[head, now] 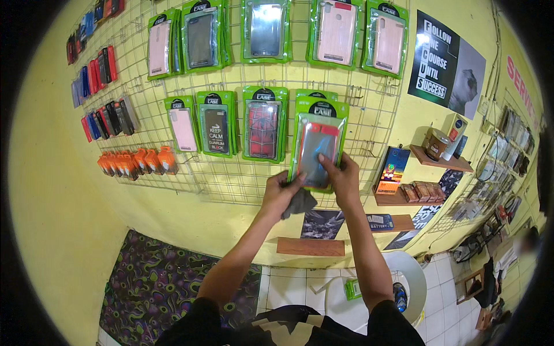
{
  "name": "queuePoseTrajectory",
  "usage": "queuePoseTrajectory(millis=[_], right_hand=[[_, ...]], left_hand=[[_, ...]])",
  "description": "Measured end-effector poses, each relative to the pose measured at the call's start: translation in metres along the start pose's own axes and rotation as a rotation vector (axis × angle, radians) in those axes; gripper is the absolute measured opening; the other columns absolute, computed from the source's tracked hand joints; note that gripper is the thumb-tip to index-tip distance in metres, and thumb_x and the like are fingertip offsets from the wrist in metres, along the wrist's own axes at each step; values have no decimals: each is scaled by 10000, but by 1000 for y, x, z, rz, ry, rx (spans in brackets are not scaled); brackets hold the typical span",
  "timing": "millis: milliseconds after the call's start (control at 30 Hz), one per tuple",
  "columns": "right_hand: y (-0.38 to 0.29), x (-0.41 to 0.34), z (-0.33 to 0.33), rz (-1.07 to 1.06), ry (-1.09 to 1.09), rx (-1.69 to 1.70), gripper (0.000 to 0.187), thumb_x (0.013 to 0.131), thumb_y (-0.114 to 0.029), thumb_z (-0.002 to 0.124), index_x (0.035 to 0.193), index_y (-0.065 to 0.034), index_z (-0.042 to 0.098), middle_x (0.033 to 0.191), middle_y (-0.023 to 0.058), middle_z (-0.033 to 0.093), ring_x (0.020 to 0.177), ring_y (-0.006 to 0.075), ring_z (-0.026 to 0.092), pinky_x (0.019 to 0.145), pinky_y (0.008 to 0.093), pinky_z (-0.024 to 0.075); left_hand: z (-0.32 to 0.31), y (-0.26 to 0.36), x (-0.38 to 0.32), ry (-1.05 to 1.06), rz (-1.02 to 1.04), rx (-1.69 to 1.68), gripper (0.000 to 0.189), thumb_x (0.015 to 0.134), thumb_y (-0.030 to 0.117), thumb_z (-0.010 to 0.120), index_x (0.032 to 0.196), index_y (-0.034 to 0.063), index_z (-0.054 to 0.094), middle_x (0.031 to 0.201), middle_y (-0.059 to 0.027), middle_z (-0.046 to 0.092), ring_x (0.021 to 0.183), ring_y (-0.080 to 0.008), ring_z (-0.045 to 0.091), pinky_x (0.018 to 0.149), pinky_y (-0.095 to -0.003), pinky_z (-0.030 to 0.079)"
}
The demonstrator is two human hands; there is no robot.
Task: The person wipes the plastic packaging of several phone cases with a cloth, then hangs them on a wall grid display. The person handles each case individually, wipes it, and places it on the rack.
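Observation:
Both my hands hold a green-edged plastic package with a phone case [312, 149] upright in front of the wire grid rack. My left hand [280, 192] grips its lower left corner and also has a dark grey cloth [299, 204] hanging beneath it. At the package's lower right is my right hand [344, 175], its thumb on the front. Behind its top edge another green package [318, 94] shows. To the left hang packaged cases: a red spider-web one [263, 129], a black one with lettering [217, 132] and a pink one [184, 129].
More packaged cases [265, 32] hang above, with orange boxes [138, 162] at left. Wooden shelves [441, 161] with small goods project at right; a lower wooden shelf [310, 247] is below my hands. A green package [353, 289] lies on a white surface. Another person [504, 259] is at far right.

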State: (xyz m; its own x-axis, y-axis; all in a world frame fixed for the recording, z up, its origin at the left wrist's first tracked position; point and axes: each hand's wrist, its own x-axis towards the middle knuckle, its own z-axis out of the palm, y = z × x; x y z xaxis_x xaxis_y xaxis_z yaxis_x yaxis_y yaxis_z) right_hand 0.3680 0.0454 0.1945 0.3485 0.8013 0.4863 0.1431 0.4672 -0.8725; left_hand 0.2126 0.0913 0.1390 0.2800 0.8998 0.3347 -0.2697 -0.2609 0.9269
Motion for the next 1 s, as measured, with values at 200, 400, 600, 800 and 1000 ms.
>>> queuePoseTrajectory(millis=[200,400,600,800,1000], right_hand=[[16,47,3,8,-39,16,374,831,-209,758,1032,82,634,894,129,686,758,143,628,669,284,513],[53,75,1,-28,32,-97,392,814,-229,771,1005,86,638,816,117,671,695,157,622,603,300,504],[75,99,10,-47,209,-323,562,739,-325,821,1054,91,609,901,176,665,764,234,649,656,346,518],[107,106,16,-141,364,-376,659,692,-352,840,1139,44,562,959,238,643,885,362,644,760,415,516],[126,94,5,-188,342,-336,642,717,-311,825,1183,22,536,1009,228,635,906,378,631,782,429,509]], left_hand=[[6,8,39,79,-100,-6,364,843,303,754,986,-24,678,805,-63,659,675,-110,572,616,-268,463],[7,-19,64,84,-168,-46,558,829,275,767,1212,-64,545,969,-122,661,794,-174,647,686,-305,535],[20,-58,77,364,-13,407,790,788,391,755,1367,-46,441,1222,-289,585,1168,-337,573,975,-351,445],[30,-58,81,268,-30,217,756,847,340,713,1419,-30,385,1319,-269,535,1249,-325,515,1021,-329,401],[28,-77,82,226,52,180,706,856,288,710,1402,-42,409,1328,-304,509,1163,-291,571,955,-326,451]])
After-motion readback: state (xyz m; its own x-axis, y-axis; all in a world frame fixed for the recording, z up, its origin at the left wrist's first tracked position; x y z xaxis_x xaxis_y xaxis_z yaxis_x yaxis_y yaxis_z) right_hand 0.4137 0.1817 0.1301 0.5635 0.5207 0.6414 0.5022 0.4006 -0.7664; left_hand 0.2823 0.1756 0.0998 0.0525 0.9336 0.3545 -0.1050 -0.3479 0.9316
